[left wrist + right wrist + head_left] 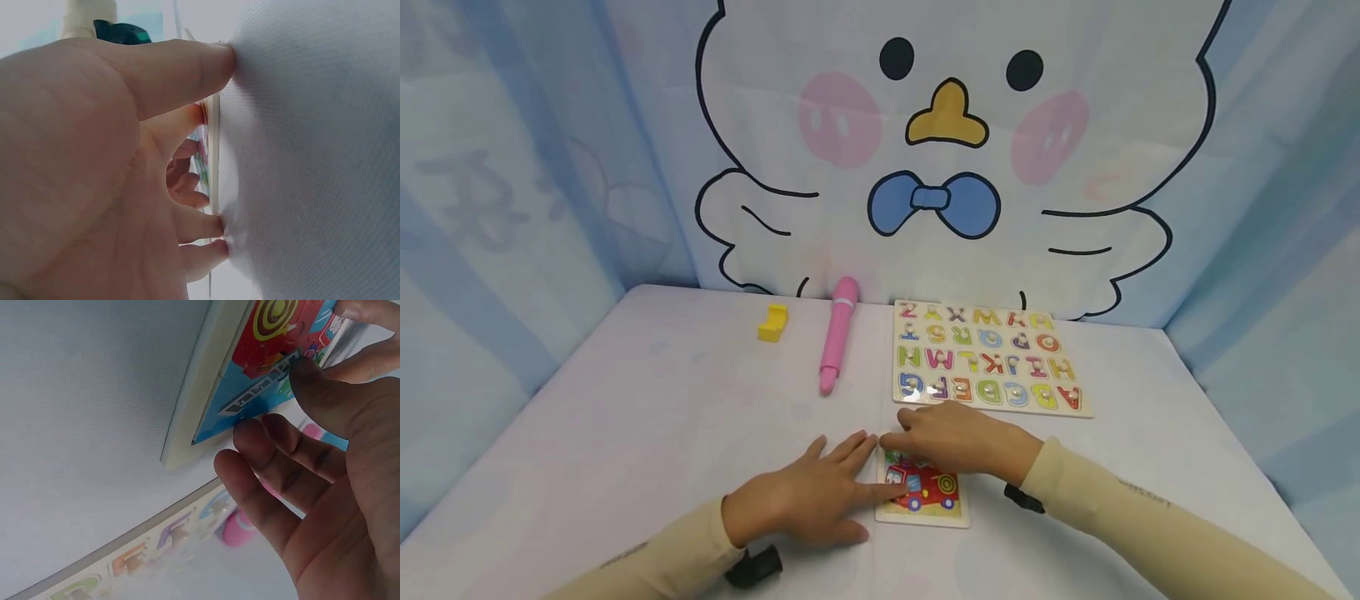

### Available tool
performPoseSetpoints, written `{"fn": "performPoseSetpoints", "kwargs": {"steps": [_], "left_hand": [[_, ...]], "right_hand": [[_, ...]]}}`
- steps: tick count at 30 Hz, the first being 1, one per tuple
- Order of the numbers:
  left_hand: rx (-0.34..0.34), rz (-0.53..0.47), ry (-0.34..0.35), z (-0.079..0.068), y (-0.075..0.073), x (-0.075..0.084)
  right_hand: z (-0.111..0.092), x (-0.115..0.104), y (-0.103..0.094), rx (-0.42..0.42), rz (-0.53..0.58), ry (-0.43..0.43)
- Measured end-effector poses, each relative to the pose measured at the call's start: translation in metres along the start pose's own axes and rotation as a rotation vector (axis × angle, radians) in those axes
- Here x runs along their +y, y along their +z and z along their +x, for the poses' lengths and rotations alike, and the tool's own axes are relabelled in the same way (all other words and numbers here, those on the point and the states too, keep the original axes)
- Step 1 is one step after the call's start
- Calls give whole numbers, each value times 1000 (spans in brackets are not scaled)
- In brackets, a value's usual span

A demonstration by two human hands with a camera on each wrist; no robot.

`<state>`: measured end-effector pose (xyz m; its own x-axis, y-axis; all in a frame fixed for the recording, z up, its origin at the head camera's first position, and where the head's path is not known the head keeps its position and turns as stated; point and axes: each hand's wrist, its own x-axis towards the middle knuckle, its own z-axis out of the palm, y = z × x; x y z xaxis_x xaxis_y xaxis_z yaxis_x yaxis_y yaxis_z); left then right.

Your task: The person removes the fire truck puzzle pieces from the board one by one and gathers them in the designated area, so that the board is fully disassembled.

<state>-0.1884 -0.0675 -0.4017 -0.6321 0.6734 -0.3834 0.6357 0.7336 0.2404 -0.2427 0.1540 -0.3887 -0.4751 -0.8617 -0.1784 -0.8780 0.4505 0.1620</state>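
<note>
A small fire-truck jigsaw puzzle (934, 493) in a pale frame (922, 522) lies flat near the table's front. With fingers spread, my left hand (812, 498) reaches in from the left. Its index finger (889, 492) lies on the picture, while the other fingers and thumb rest on the cloth and by the frame's left edge. Over the puzzle's far part is my right hand (962, 437), covering it in the head view. The right wrist view shows the thumb (309, 378) touching the picture by the ladder, other fingers loosely bent at the frame's edge.
An alphabet peg board (992, 358) lies just beyond my right hand. Farther left are a pink pen-shaped stick (838, 337) and a small yellow block (772, 323). A printed curtain (932, 267) hangs behind the table.
</note>
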Motion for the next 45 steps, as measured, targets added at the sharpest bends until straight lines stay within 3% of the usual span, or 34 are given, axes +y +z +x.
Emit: {"fn": "performPoseSetpoints", "kwargs": {"steps": [11,22,31,39,45], "left_hand": [[0,-21,9,-1,2,-1],[-4,-17,-4,-2,0,-3],[17,-42,13,-3,1,-1],[14,-39,0,-2,0,2],[8,-32,-12,-1,0,2]], "right_hand": [[3,0,-1,-20,71,21],[12,-2,-14,-87,-32,3],[18,-5,-17,-145,-5,44],[16,-4,-18,-113,-67,21],[6,0,-14,-96,-36,-10]]}}
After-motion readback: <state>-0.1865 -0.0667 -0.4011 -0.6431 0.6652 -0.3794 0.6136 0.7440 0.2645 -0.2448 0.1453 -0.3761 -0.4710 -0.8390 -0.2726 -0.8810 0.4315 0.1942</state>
